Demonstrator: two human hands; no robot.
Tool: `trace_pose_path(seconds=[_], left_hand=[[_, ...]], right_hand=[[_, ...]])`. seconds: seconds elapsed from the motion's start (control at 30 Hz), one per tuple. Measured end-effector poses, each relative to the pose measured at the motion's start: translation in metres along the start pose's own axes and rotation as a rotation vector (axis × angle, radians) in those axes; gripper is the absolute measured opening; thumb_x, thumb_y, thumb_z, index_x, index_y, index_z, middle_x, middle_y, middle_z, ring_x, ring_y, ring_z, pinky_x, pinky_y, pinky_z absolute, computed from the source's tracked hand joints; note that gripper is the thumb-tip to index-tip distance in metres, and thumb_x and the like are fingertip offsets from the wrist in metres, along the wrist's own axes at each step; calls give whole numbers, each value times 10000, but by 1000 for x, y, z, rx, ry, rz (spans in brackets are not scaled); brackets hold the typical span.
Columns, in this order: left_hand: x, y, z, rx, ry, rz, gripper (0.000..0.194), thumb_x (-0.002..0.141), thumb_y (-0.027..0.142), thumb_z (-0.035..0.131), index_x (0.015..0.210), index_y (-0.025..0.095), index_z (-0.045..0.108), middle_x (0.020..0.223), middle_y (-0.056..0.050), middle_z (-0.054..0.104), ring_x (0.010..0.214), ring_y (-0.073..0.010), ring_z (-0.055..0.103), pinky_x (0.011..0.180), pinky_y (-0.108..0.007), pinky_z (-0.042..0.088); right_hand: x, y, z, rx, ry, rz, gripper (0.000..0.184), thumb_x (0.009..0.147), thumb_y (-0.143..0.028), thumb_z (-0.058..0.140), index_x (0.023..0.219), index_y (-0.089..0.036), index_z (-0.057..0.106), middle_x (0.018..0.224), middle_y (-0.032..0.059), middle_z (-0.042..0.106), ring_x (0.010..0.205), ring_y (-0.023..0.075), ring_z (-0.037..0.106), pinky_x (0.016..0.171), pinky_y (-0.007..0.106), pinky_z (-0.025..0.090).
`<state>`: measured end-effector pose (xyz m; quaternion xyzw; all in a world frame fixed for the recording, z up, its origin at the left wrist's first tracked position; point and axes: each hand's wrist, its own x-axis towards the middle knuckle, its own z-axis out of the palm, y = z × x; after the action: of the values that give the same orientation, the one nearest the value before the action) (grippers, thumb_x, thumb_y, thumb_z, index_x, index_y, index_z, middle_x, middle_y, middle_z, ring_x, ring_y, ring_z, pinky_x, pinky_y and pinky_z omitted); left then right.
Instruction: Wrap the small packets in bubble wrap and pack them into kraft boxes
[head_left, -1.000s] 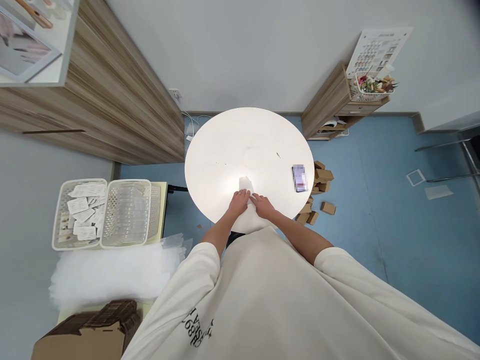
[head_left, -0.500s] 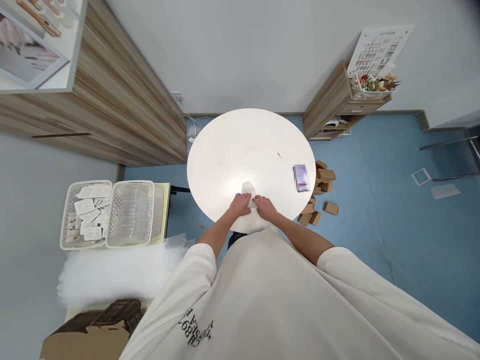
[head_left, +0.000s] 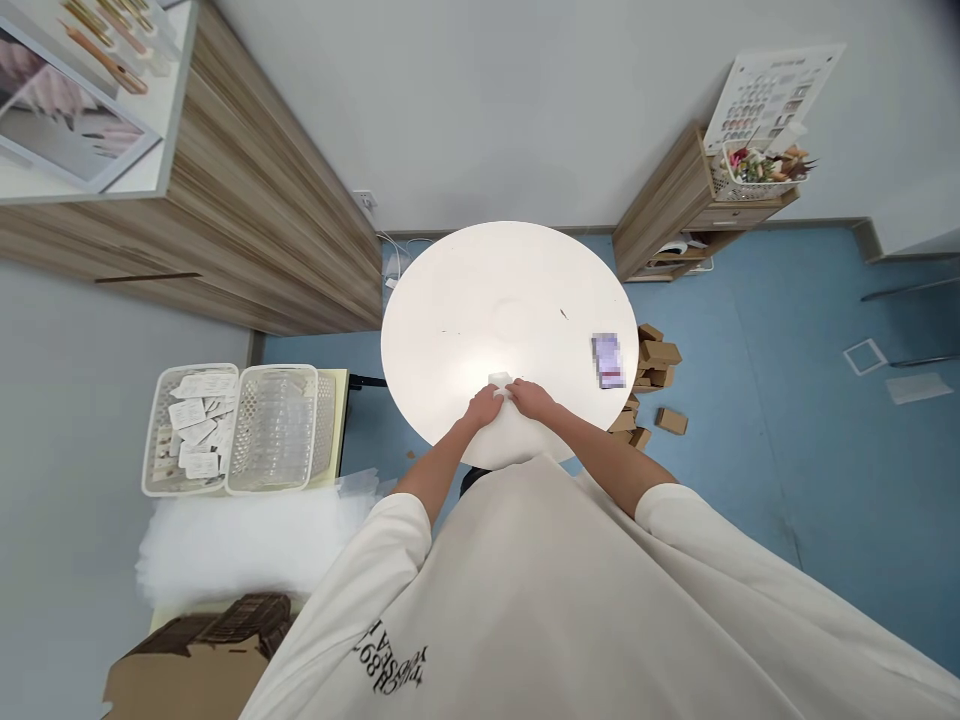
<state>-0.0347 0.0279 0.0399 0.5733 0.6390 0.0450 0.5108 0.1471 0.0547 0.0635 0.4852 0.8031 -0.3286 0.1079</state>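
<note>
A small white sheet or pouch [head_left: 500,381] lies at the near edge of the round white table [head_left: 480,300]. My left hand [head_left: 484,408] and my right hand [head_left: 532,398] rest side by side on it, fingers curled and pinching its near part. Most of the white piece is hidden under my hands; only its far corner shows.
A phone-like item [head_left: 608,360] lies at the table's right side. Small brown cardboard boxes [head_left: 651,358] are heaped on the blue floor beyond it. Two white baskets [head_left: 232,428] stand on a low stand at left, above white wrap [head_left: 247,545] and an open carton [head_left: 195,665].
My hands have drawn together and slid forward over the white piece, so less of it shows now. The view has shifted slightly to the right.
</note>
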Motion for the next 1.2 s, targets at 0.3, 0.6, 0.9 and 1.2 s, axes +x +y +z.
trace_pose_path(seconds=[0.3, 0.6, 0.9, 1.2], left_hand=[[-19, -12, 21, -252, 272, 39, 628, 918, 233, 526, 1507, 199, 310, 1533, -163, 401, 1335, -281, 492, 1082, -434, 438], [-10, -15, 18, -107, 157, 32, 662, 887, 191, 523, 1529, 198, 361, 1516, -155, 423, 1398, -317, 413, 1157, -476, 346], [-8, -12, 7, -196, 122, -10, 601, 889, 173, 543, 1480, 187, 435, 1427, -156, 509, 1286, -279, 529, 1094, -407, 426], [-26, -33, 12, -177, 106, 33, 598, 871, 178, 557, 1460, 191, 459, 1481, -152, 495, 1342, -288, 505, 1108, -425, 424]], right_hand=[[38, -1, 0, 102, 66, 166, 245, 1037, -203, 412, 1231, -209, 561, 1111, 103, 575, 892, 195, 572, 728, 275, 407], [46, 1, 13, 248, 200, 384, 376, 988, -276, 509, 1354, -211, 455, 1310, 124, 526, 1001, 228, 602, 767, 309, 452], [37, -8, 39, 487, 234, 586, 295, 899, -250, 555, 1187, -188, 558, 1167, 105, 656, 1050, 220, 626, 837, 298, 484], [27, -21, 44, 556, 162, 687, 166, 766, -249, 685, 903, -187, 614, 903, 62, 682, 864, 205, 655, 648, 255, 457]])
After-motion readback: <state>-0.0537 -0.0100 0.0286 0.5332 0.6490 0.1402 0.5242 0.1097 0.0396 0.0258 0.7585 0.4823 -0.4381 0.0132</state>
